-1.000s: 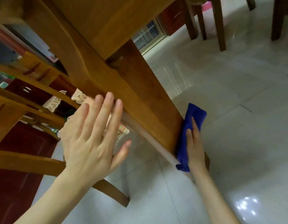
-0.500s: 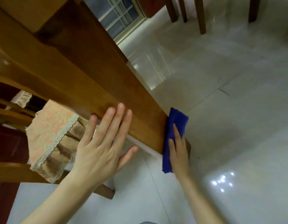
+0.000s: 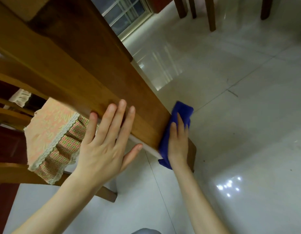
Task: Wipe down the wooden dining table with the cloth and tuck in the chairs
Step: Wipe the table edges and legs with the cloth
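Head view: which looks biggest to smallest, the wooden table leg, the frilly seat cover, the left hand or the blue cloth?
1. wooden table leg
2. frilly seat cover and left hand: about alike, hand nearer the camera, so unranked
3. blue cloth, partly under the right hand

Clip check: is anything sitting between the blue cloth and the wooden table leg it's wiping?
Nothing visible does. The right hand presses the blue cloth straight onto the side of the table leg. The left hand lies flat on the adjoining face, clear of the cloth. The cushioned chair sits behind the leg.
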